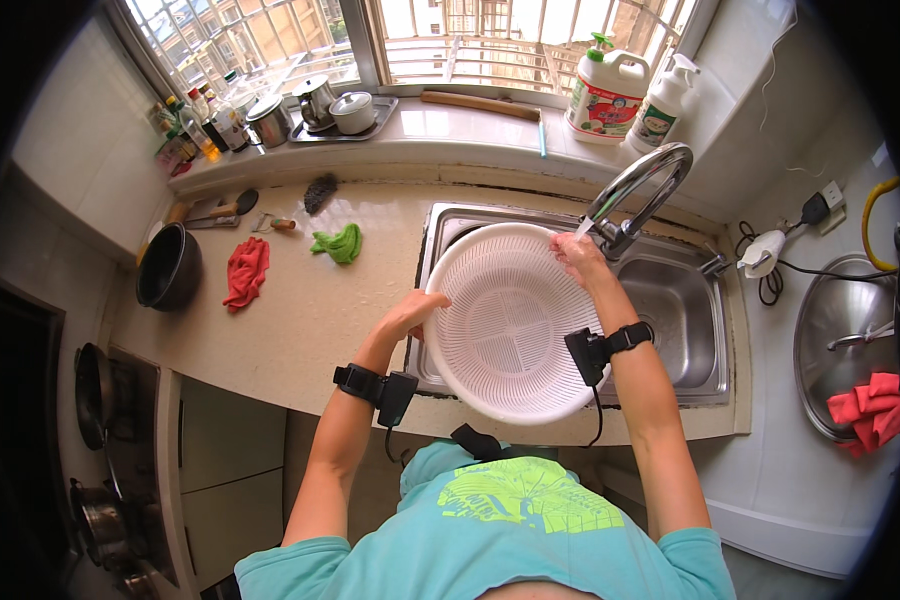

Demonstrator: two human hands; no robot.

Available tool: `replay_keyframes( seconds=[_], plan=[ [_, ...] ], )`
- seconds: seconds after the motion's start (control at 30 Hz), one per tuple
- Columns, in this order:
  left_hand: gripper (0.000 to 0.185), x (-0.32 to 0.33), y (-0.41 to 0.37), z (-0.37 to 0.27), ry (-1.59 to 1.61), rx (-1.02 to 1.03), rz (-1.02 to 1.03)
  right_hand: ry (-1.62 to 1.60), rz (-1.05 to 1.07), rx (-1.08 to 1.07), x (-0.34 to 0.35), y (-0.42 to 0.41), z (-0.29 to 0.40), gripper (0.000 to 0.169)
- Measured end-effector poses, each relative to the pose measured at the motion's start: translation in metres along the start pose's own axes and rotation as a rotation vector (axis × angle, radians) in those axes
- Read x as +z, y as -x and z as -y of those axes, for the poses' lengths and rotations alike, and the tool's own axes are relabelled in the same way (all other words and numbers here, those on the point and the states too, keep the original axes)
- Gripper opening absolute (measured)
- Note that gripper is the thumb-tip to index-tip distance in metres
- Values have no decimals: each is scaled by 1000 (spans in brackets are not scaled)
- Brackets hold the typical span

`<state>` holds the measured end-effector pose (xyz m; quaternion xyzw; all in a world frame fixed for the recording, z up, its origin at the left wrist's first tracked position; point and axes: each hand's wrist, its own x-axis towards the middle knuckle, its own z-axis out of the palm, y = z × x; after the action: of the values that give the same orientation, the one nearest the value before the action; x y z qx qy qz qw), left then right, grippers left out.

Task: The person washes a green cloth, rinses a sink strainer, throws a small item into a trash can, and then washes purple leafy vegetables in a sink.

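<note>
A white plastic colander point(514, 322) is tilted over the double stainless-steel sink point(709, 352), mostly above its left basin. My left hand point(418, 311) grips the colander's left rim, thumb on the inner side and fingers hidden behind. At the upper right rim is my right hand point(576, 253), wet, under the stream from the chrome faucet point(649, 176); whether its fingers grip the rim or only touch it, I cannot tell. Nothing lies inside the colander.
Left on the counter point(345, 315) are a green cloth point(338, 244), a red cloth point(247, 274), a black pot point(169, 268) and a dark scrubber point(319, 193). Bottles, lidded pots and a wooden rolling pin point(480, 104) line the sill. A large metal lid point(844, 337) hangs at right.
</note>
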<state>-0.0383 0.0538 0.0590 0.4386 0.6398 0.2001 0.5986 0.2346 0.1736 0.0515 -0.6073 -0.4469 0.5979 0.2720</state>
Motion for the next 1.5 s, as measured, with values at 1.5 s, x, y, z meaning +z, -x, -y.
replay_keyframes(
  seconds=[1.5],
  plan=[
    [44, 91, -82, -14, 415, 64, 418, -384, 247, -11, 4, 37, 25, 23]
  ],
)
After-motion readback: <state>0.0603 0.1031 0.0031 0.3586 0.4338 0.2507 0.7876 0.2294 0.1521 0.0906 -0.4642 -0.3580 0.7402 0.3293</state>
